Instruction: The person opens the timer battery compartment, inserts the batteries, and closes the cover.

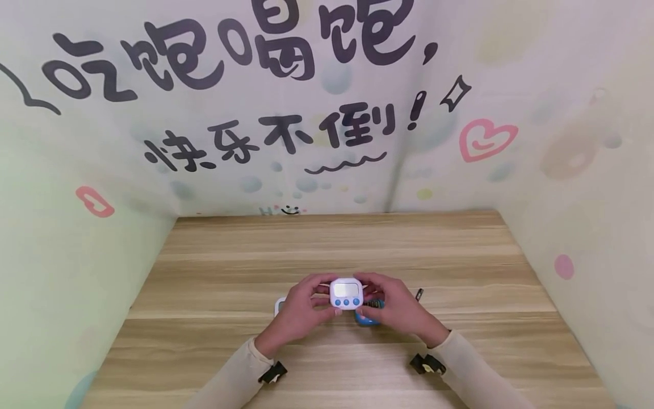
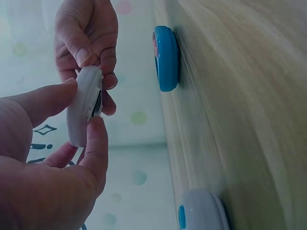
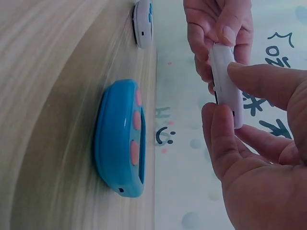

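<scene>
A small white digital timer [image 1: 346, 292] with a pale screen and three blue buttons is held up over the table between both hands. My left hand [image 1: 298, 309] pinches its left side between thumb and fingers, and my right hand [image 1: 398, 304] pinches the opposite side. In the left wrist view the timer [image 2: 84, 106] appears edge-on, a dark part showing at its back. On the table below stands a blue timer [image 3: 120, 139] with pink buttons, partly behind my right hand in the head view. Another white timer [image 2: 204, 211] sits by my left hand, mostly hidden from the head camera.
A thin black object [image 1: 419, 294] shows just beyond my right hand; its kind is unclear. The wood-grain table [image 1: 337, 241] meets a printed back wall [image 1: 286, 187], with pale walls at both sides. Black straps [image 1: 428, 363] cross the sleeves.
</scene>
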### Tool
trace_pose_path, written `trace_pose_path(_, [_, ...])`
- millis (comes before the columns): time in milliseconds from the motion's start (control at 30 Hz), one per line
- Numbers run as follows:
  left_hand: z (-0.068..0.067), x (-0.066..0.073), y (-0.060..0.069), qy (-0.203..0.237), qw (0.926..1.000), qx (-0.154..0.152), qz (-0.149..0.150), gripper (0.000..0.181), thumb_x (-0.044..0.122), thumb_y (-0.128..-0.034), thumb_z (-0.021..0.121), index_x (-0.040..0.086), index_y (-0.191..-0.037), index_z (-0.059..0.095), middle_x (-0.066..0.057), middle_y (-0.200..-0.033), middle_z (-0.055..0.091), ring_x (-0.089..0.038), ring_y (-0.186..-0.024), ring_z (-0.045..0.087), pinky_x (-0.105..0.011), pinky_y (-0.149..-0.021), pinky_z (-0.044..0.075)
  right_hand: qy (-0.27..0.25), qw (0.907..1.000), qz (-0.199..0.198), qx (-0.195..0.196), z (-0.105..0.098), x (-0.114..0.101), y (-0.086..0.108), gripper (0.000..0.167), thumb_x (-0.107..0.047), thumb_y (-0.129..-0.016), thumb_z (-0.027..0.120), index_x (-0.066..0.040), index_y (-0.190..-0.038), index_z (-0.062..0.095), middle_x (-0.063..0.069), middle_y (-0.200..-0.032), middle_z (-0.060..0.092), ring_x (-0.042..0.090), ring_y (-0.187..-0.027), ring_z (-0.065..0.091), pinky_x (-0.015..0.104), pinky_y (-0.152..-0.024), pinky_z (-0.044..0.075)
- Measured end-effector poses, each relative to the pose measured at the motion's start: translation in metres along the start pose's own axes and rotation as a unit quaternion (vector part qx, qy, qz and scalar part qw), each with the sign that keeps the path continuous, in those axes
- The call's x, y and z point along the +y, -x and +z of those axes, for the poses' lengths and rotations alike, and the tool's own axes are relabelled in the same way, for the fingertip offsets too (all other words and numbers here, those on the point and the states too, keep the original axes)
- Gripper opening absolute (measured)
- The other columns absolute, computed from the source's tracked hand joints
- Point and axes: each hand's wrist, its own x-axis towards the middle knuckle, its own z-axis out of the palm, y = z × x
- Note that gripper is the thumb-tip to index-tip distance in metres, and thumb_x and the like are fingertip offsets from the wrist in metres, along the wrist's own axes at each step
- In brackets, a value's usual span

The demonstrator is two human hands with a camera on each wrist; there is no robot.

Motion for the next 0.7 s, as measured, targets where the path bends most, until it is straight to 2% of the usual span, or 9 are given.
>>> trace_pose_path(167, [0.0005, 0.0003, 0.0006, 0.012, 0.9999, 0.005, -0.001, 0.066, 0.004, -0.0872, 0.086, 0.011, -0.147, 0.058, -0.01, -0.138, 0.059, -0.031, -0.121, 0.064, -0.025, -0.092, 0.065, -0.005, 1.0, 0.0, 0.002, 0.0002, 0.0015, -0.0001, 0.065, -0.008, -0.09, 0.085, 0.001, -0.147, 0.055, 0.009, -0.118, 0.072, 0.011, -0.096, 0.069, 0.03, -0.082, 0.067])
trace_pose_path(367, [0.0003, 0.0005, 0.0004, 0.016, 0.9998, 0.005, -0.005, 0.066, 0.005, -0.0878, 0.086, 0.013, -0.147, 0.058, -0.009, -0.139, 0.059, -0.028, -0.121, 0.065, -0.026, -0.093, 0.065, -0.019, 0.9998, 0.003, -0.002, -0.0017, -0.0008, -0.0001, 0.064, -0.012, -0.091, 0.085, -0.002, -0.147, 0.056, 0.008, -0.114, 0.072, 0.011, -0.092, 0.068, 0.025, -0.078, 0.065])
trace_pose_path(500, [0.0003, -0.0004, -0.0002, 0.003, 0.9999, 0.004, -0.014, 0.064, 0.007, -0.0887, 0.086, 0.014, -0.146, 0.058, -0.009, -0.137, 0.063, -0.026, -0.118, 0.068, -0.026, -0.093, 0.065, -0.029, 0.9995, 0.009, -0.001, -0.0021, -0.004, -0.0007, 0.064, -0.015, -0.09, 0.086, -0.006, -0.147, 0.057, 0.005, -0.111, 0.072, 0.012, -0.092, 0.068, 0.025, -0.078, 0.064])
trace_pose_path(700, [0.0015, -0.0016, -0.0005, -0.023, 0.9994, 0.002, -0.025, 0.062, 0.009, -0.0905, 0.084, 0.015, -0.146, 0.058, -0.01, -0.13, 0.069, -0.024, -0.112, 0.072, -0.026, -0.088, 0.066, -0.039, 0.9992, -0.004, 0.006, -0.0008, -0.0065, -0.0019, 0.063, -0.017, -0.089, 0.087, -0.007, -0.144, 0.059, 0.006, -0.11, 0.072, 0.014, -0.091, 0.069, 0.026, -0.076, 0.065])
